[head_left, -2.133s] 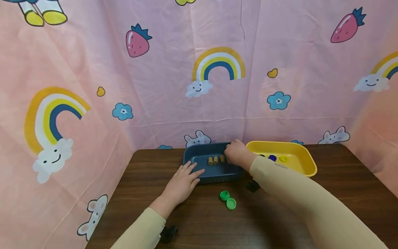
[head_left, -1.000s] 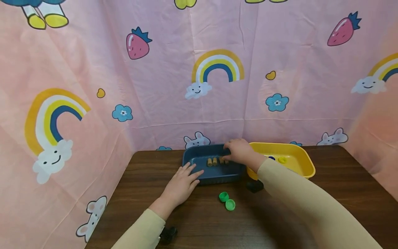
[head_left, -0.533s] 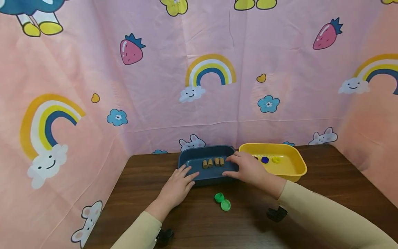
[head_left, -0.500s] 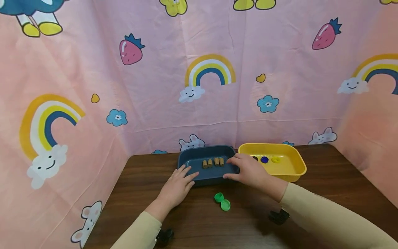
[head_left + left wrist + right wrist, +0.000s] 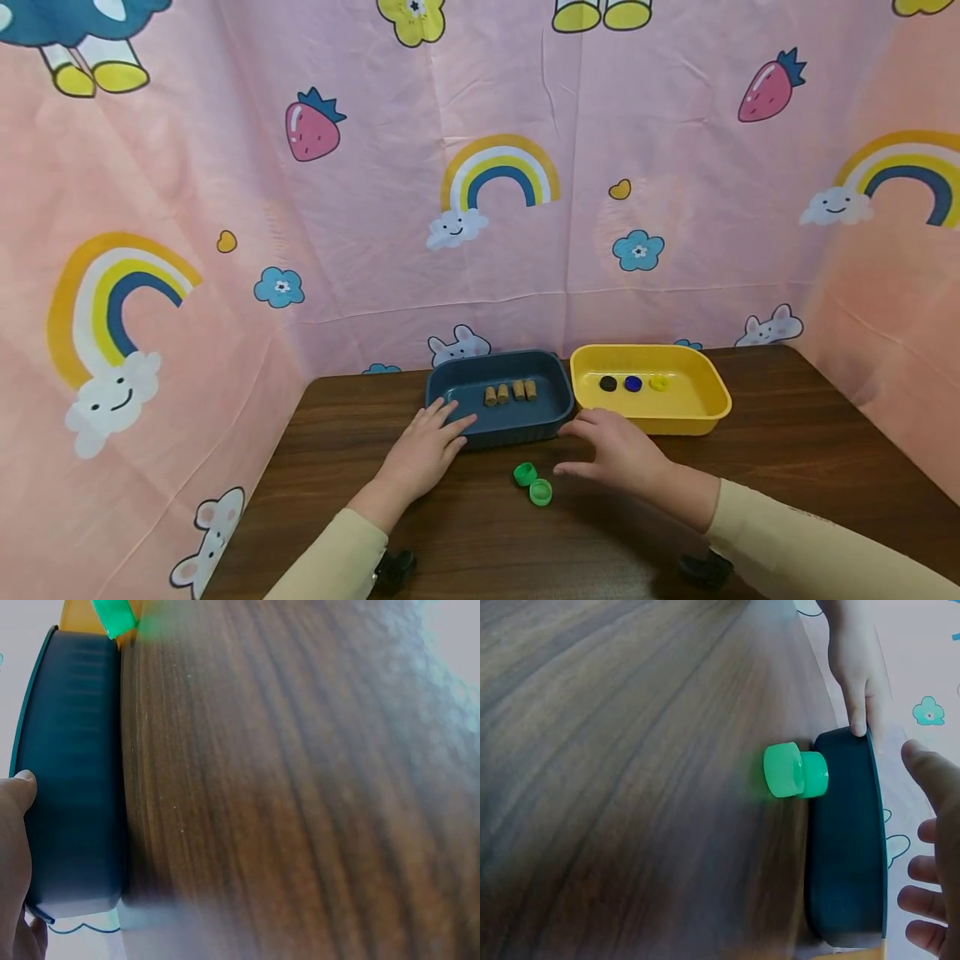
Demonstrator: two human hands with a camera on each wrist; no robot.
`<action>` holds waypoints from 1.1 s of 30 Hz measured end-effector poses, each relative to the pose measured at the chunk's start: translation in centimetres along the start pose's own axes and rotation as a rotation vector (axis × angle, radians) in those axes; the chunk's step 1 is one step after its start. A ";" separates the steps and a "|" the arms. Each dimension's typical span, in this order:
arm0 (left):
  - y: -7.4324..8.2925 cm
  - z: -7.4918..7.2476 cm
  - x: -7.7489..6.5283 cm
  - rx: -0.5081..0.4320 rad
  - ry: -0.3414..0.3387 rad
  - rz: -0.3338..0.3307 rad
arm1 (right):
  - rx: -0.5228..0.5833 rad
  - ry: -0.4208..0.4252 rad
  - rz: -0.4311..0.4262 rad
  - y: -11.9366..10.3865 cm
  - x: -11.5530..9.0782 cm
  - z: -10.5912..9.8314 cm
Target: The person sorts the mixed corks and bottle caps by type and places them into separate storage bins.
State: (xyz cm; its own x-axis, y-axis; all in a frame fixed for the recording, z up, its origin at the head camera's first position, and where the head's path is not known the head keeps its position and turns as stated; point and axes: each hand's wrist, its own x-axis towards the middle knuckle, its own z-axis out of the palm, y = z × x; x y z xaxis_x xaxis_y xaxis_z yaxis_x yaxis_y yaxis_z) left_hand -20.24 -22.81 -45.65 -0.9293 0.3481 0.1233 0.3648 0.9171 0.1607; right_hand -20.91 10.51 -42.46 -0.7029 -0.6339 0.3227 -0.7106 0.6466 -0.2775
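My left hand point(image 5: 417, 452) rests with spread fingers at the near-left rim of a dark blue tray point(image 5: 517, 431). In the left wrist view its thumb point(image 5: 26, 782) touches the rim. Several brown corks point(image 5: 503, 394) lie in a row inside this tray. My right hand point(image 5: 622, 452), fingers parted and holding nothing, is above the table in front of the two trays. Just left of it, two green bottle caps point(image 5: 541, 492) lie side by side on the wood; the right wrist view also shows a green cap point(image 5: 783, 770).
A yellow tray point(image 5: 686, 424) stands right beside the blue one. It contains a black cap point(image 5: 608, 383), a blue cap point(image 5: 633, 384) and a yellow cap point(image 5: 657, 382). Behind the brown wooden table point(image 5: 465, 533) hangs a patterned pink cloth point(image 5: 360, 250).
My right hand has let go of a cork in the blue tray and drawn back toward me, its fingers parting. The left hand stays at the tray's rim. The head view has shifted slightly.
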 end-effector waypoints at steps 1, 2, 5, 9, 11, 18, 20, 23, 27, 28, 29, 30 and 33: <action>0.0 0.1 0.0 0.005 0.001 0.001 | 0.004 -0.003 -0.007 0.0 0.0 0.1; -0.1 0.1 0.0 0.009 0.004 0.003 | 0.003 -0.009 -0.014 0.0 -0.1 0.3; -0.2 0.2 0.0 0.017 0.012 0.005 | 0.006 -0.044 -0.029 -0.2 -0.2 0.8; -0.2 0.3 0.0 0.022 0.020 0.007 | 0.009 -0.106 -0.042 -0.7 -0.2 1.8; -0.2 0.4 0.0 0.024 0.020 0.006 | 0.006 -0.135 -0.047 -0.8 -0.2 2.3; -0.2 0.5 -0.1 0.006 0.021 0.003 | 0.015 -0.217 -0.057 -1.2 0.0 3.7; -0.2 0.5 -0.1 0.009 0.021 0.001 | 0.012 -0.236 -0.048 -1.3 0.1 3.9; -0.2 0.6 0.0 0.011 0.022 0.002 | 0.014 -0.257 -0.032 -1.2 0.3 4.2; -0.2 0.6 0.0 0.011 0.023 0.004 | 0.014 -0.261 -0.037 -1.1 0.4 4.6; -0.2 0.6 0.0 0.010 0.022 0.003 | 0.012 -0.259 -0.041 -1.1 0.4 4.7; -0.2 0.6 0.0 0.010 0.022 0.003 | 0.009 -0.257 -0.046 -1.1 0.4 4.9; -0.1 0.6 -0.1 0.009 0.020 0.001 | 0.006 -0.254 -0.051 -1.1 0.4 4.9; -0.1 0.5 0.0 0.009 0.019 0.000 | -0.007 -0.251 -0.058 -1.1 0.4 5.1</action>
State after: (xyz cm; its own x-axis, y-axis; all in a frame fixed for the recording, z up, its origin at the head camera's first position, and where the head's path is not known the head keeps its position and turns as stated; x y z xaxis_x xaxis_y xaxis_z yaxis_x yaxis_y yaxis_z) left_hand -20.28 -22.84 -46.20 -0.9282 0.3440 0.1415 0.3638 0.9190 0.1518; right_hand -20.59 7.39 -46.61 -0.6475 -0.7550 0.1033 -0.7504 0.6082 -0.2587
